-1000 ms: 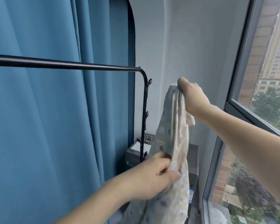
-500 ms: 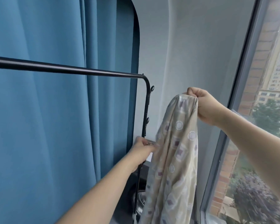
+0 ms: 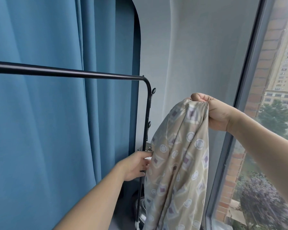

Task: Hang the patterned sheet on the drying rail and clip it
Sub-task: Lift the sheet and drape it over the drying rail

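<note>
The left hand has let go of the patterned sheet and reaches behind its left edge, fingers hidden so its grip cannot be told, perhaps for clips, while the right hand fists the bunched top, cloth hanging below it, right of the bare drying rail.

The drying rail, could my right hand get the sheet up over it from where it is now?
Probably yes: the right hand grips the sheet bunched, right of the rail, and nothing hangs there.
</note>
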`<state>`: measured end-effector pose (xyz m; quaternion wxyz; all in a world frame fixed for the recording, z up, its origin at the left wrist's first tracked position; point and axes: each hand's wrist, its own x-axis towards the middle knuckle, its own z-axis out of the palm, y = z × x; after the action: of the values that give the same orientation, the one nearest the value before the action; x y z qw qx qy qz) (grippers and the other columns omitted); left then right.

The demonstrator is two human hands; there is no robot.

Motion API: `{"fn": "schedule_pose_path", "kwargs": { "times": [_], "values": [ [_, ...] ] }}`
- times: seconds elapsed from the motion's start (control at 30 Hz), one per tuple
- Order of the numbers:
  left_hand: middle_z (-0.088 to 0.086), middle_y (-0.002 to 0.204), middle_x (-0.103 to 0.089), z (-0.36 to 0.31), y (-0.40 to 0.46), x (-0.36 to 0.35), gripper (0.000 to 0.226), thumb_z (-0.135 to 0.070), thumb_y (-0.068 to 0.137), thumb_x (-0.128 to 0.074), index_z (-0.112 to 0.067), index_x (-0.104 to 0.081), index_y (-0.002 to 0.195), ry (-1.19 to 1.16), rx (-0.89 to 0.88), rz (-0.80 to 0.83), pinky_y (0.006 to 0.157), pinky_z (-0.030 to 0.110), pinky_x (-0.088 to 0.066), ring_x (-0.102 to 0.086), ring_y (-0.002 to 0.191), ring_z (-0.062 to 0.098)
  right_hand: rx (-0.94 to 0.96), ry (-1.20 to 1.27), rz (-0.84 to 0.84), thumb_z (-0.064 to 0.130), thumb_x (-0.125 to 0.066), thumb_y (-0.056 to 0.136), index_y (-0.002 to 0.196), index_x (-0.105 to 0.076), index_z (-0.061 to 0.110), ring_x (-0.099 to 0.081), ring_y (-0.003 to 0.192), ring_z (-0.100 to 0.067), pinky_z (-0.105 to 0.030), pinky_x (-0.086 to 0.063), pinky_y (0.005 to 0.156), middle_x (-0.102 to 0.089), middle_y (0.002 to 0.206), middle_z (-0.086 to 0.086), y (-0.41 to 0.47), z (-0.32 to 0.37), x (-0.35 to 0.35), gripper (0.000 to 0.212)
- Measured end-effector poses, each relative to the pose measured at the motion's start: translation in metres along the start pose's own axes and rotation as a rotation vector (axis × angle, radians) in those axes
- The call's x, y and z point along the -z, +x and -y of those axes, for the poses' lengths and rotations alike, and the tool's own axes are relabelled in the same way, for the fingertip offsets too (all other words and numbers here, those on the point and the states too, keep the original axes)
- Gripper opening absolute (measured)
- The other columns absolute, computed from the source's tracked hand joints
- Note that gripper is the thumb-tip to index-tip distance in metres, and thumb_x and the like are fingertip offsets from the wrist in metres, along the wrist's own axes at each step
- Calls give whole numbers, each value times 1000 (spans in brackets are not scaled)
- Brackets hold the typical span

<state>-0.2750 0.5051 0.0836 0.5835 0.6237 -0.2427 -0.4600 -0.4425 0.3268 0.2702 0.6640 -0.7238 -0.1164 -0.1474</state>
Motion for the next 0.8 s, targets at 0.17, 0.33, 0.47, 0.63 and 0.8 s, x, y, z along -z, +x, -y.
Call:
{"fn": "schedule_pose_path", "kwargs": {
  "times": [0.17, 0.33, 0.47, 0.63, 0.8],
  "values": [
    [12, 100, -68, 3, 5, -1, 19, -4, 91, -53, -7, -64, 107, 158, -39, -98, 90, 42, -52, -63, 88, 24, -48, -9, -34, -12, -41, 76, 52, -30, 21, -46, 49, -13, -19, -38, 45, -43, 59, 2, -2, -2, 9, 42],
    [9, 88, -72, -10, -12, 18, 23, 3, 92, -46, -5, -67, 97, 385, 244, -8, 75, 37, -56, -69, 76, 21, -162, -49, -100, -2, -51, 75, 53, -34, 22, -50, 53, -13, -22, -41, 51, -46, 60, 1, -4, -4, 27, 37],
    [15, 85, -68, -52, -33, 33, 25, -8, 101, -40, -3, -61, 90, 314, 12, -187, 67, 37, -56, -67, 72, 26, -412, -515, -56, -19, -44, 78, 56, -38, 19, -45, 63, -18, -25, -49, 63, -38, 68, -5, -4, -10, 35, 45],
    [4, 67, -47, -110, -52, 7, 31, -17, 104, -40, -14, -51, 75, 222, -442, -397, 58, 29, -41, -46, 59, 18, -842, -811, 82, -12, -47, 91, 122, -55, 16, -64, 103, -25, -40, -53, 92, -61, 118, -9, -7, -20, 20, 43],
    [-2, 72, -44, -140, -64, -41, 31, -19, 104, -38, -18, -50, 75, 442, -727, -350, 68, 30, -37, -41, 69, 13, -608, -436, 167, 24, -67, 89, 149, -30, 34, -39, 135, -9, -36, -27, 114, -49, 144, 11, 6, -41, -22, 70]
  ]
}}
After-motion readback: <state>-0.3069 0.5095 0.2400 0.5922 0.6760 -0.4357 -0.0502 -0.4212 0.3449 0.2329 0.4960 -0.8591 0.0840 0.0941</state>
